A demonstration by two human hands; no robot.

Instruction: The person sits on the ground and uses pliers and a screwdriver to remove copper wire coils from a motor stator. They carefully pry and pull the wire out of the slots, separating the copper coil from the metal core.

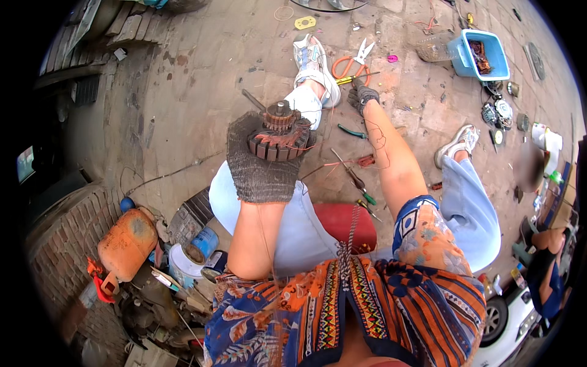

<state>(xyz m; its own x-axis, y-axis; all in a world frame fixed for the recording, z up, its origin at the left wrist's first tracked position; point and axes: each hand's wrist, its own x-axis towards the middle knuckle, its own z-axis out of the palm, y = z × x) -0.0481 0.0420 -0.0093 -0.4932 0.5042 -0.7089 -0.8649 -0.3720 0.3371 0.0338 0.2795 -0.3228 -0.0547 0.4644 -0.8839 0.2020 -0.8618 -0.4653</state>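
My left hand (260, 174), in a dark knit glove, holds up a motor armature (278, 137). The armature has a slotted dark core, a copper commutator, a protruding shaft and loose copper wire ends. My right hand (364, 96), also gloved, reaches forward to the ground, its fingers closed on a yellow-handled screwdriver (345, 80). Beside it lie orange-handled scissors (362, 56), partly behind the screwdriver. Green-handled pliers (352, 131) rest below the right hand. Thin copper wire hangs along my right forearm. Another screwdriver (354, 177) lies between my legs.
A blue basin (501, 61) with copper scrap stands at the far right, next to a clear plastic container (433, 49). Motor parts (498, 113) lie below the basin. At left are an orange tank (127, 237), a white bucket (181, 263) and a brick wall (67, 238). I sit on something red (348, 223).
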